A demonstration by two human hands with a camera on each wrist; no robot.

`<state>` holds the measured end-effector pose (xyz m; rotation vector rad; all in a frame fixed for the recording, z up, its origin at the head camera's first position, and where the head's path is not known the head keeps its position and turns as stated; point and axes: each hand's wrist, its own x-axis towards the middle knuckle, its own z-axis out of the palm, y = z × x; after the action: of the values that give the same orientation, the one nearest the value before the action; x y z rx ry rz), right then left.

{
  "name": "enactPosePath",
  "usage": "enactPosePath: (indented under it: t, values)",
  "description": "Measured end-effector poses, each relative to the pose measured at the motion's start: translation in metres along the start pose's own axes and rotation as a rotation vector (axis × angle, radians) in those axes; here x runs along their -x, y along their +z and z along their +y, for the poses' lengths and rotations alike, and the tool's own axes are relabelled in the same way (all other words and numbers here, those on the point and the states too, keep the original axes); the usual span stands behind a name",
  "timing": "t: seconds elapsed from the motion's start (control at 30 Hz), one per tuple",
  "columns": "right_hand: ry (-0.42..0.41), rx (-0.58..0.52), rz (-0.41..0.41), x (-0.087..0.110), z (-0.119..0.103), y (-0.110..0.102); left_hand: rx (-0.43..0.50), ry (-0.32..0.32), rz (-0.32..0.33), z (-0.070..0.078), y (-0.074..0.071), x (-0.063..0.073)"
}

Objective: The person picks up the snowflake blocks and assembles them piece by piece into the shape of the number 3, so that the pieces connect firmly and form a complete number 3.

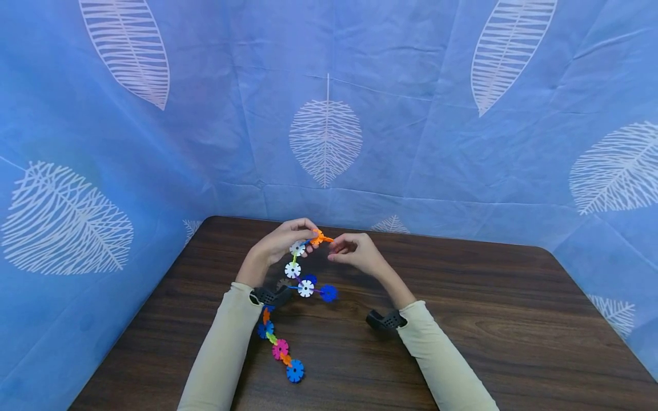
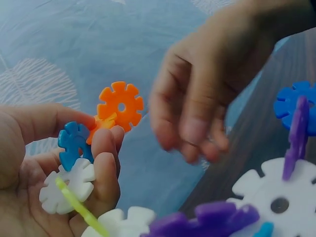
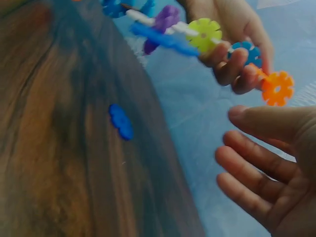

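Observation:
My left hand (image 1: 281, 240) pinches an orange snowflake disc (image 2: 101, 127) between thumb and fingers. A second orange disc (image 2: 121, 107) is slotted into it and sticks out at the end. From that grip hangs a chain of interlocking plastic discs: a blue disc (image 2: 75, 146), white discs (image 1: 293, 270), a lime-green disc (image 3: 204, 35) and purple discs (image 2: 296, 138). Just right of the outer orange disc is my right hand (image 1: 360, 252), its fingers loosely bent and holding nothing. In the right wrist view a gap shows between its thumb and that disc.
A dark wooden table (image 1: 462, 319) lies below the hands. More linked discs (image 1: 280, 349), pink, orange, green and blue, run beside the left forearm. One blue disc (image 3: 121, 122) lies on the wood. A blue leaf-patterned cloth (image 1: 411, 142) hangs behind.

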<state>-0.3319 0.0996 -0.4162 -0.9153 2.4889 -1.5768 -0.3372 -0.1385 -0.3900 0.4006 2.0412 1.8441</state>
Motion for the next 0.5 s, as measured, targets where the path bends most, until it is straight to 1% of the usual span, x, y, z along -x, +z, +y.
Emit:
enactPosePath:
  t: [0.2,0.37,0.5]
  values:
    - [0.006,0.078,-0.209,-0.003,0.01,0.008,0.003,0.036,0.004,0.0,-0.008,0.005]
    - [-0.014,0.162,-0.326,-0.008,0.017,0.016,-0.005,0.052,-0.009,0.0,-0.011,0.006]
    - [-0.067,0.246,-0.407,-0.012,0.021,0.021,0.0,0.046,-0.019,0.0,-0.009,0.006]
